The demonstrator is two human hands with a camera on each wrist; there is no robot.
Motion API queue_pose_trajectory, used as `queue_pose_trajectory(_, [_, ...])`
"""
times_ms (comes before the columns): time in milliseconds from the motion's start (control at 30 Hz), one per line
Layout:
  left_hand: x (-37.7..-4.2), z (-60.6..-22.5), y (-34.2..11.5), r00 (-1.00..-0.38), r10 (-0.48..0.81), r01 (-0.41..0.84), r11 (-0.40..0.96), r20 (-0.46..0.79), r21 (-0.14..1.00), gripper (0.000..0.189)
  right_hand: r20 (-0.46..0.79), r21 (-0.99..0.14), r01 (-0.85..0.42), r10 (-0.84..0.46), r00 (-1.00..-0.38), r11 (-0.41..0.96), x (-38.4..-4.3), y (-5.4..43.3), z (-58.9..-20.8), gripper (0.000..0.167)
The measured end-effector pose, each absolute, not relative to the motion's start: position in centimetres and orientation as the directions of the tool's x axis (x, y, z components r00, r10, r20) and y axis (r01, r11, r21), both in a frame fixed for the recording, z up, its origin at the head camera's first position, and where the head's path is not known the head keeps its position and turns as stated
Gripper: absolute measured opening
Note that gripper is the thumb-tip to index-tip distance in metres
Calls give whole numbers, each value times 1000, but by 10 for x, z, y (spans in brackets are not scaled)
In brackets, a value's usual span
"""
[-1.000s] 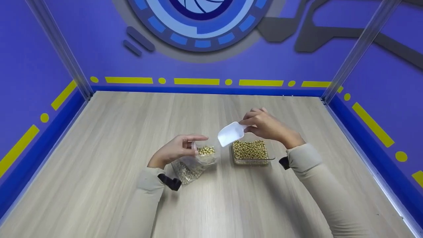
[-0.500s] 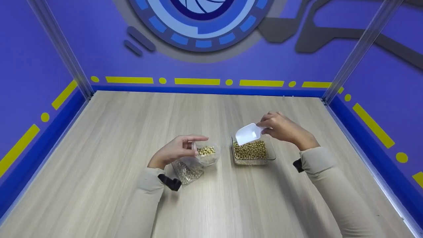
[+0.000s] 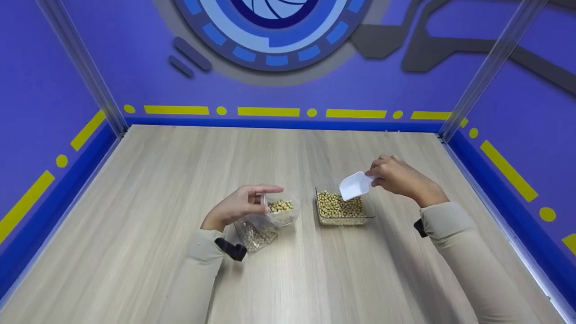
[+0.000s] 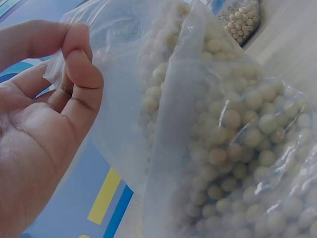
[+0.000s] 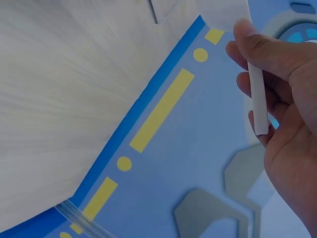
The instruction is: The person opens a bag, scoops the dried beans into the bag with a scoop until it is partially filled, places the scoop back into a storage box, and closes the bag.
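Note:
A clear plastic bag (image 3: pixel 256 234) of round, pale yellow beans that look like soybeans stands on the table, its mouth held apart. My left hand (image 3: pixel 240 203) pinches the bag's upper edge between thumb and fingers; the left wrist view shows the beans (image 4: pixel 237 144) through the film. With my right hand (image 3: pixel 398 177) I grip the handle (image 5: pixel 257 94) of a white plastic scoop (image 3: pixel 354 185). Its bowl looks bare inside and hangs over a clear rectangular container (image 3: pixel 370 211), hiding part of the back rim. Beans (image 3: pixel 337 207) cover most of the container's inside.
Both things rest on a light wood-grain table (image 3: pixel 288 279), the container right of the bag with a short gap between. Blue-purple panels (image 3: pixel 270 94) with yellow dashes enclose the back and sides. Metal posts (image 3: pixel 490 67) stand at the back corners.
My right hand has carried the scoop rightward, from between bag and container to above the container's back part. The left hand stays at the bag's mouth.

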State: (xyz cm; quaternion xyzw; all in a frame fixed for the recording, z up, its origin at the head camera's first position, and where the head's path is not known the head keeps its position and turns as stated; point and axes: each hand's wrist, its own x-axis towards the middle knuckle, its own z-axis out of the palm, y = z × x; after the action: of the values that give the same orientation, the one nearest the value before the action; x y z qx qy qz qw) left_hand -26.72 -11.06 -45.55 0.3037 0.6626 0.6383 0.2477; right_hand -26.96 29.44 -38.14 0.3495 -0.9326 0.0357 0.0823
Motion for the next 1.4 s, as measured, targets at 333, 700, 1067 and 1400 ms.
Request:
queue_pose_trajectory(333, [-267,-458,-110,-685,725,88,-18,73,996,56,153,154,-632,-651,-744,759,-262,292,-382,19])
queue_pose_trajectory(700, [-268,-459,-109,-683,728,98,3,65,995,56,58,274,-581,-617,-785,766,-255,282,-379,15])
queue_pose_trajectory(1067, [-267,-458,-109,-694,718,109,30,54,994,56,36,364,-564,-616,-787,741,-255,270,-384,14])
queue_pose_trajectory(1400, [-267,-457,-108,-686,726,73,-1,50,997,56,29,359,-557,-605,-796,749,-257,268,-391,14])
